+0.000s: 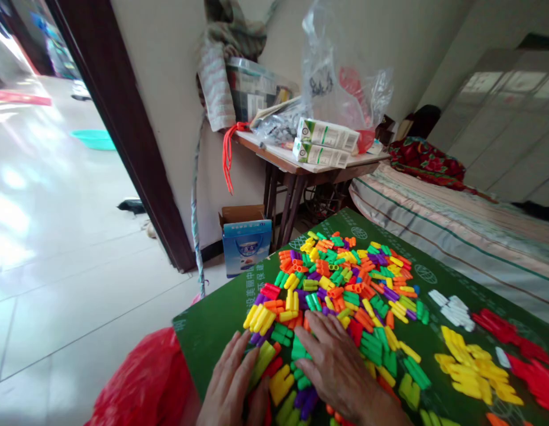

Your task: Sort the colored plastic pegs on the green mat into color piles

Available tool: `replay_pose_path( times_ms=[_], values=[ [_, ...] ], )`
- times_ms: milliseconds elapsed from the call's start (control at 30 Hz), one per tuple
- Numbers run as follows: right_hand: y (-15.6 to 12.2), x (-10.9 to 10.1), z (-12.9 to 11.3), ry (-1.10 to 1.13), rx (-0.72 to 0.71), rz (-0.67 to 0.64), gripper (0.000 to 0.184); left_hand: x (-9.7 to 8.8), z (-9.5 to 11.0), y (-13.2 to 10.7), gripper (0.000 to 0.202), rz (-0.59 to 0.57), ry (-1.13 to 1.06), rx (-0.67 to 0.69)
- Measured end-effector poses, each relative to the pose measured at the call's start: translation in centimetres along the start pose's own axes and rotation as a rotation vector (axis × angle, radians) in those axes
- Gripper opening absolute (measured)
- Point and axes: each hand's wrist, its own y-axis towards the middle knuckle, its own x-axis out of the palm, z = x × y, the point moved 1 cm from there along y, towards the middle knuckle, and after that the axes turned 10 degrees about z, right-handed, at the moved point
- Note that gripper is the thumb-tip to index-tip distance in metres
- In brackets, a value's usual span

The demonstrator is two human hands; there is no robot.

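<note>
A heap of small plastic tube-shaped pieces [341,278] in orange, green, yellow, purple and red covers much of the green board [203,313]. Many are joined side by side. My left hand [232,381] lies at the heap's near left edge, fingers stretched out, beside a yellow-green piece [262,358]. Its thumb side is partly hidden low in the view. Over the near middle rests my right hand [339,364], fingers apart and touching pieces, including green ones [301,349] under its thumb. Neither hand visibly grips anything.
Sorted white [452,309], yellow [476,367] and red pieces [534,378] lie at the board's right. A red plastic bag [144,384] sits left of the board. Behind stand a blue carton [246,245] and a cluttered table [278,157]. A bed [434,207] borders the right.
</note>
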Motion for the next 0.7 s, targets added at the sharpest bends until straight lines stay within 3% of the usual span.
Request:
replay_pose_path(
  times_ms=[233,433,533,700],
  values=[
    [-2.2,-0.5,0.7,0.012,0.039,-0.008,0.048,1.8,-0.7,1.2,0.047,0.020,0.006,-0.039],
    [0.3,-1.1,2.2,0.048,0.148,0.032,0.042,2.6,-1.1,0.8,0.050,-0.023,0.073,-0.006],
    [1.5,-1.1,2.7,0.034,0.189,-0.023,0.045,2.4,-1.2,0.8,0.049,-0.029,0.069,-0.002],
    [0.6,-0.7,1.7,0.035,0.173,-0.066,0.028,2.0,-1.1,0.9,0.046,-0.032,0.051,-0.005]
  ],
)
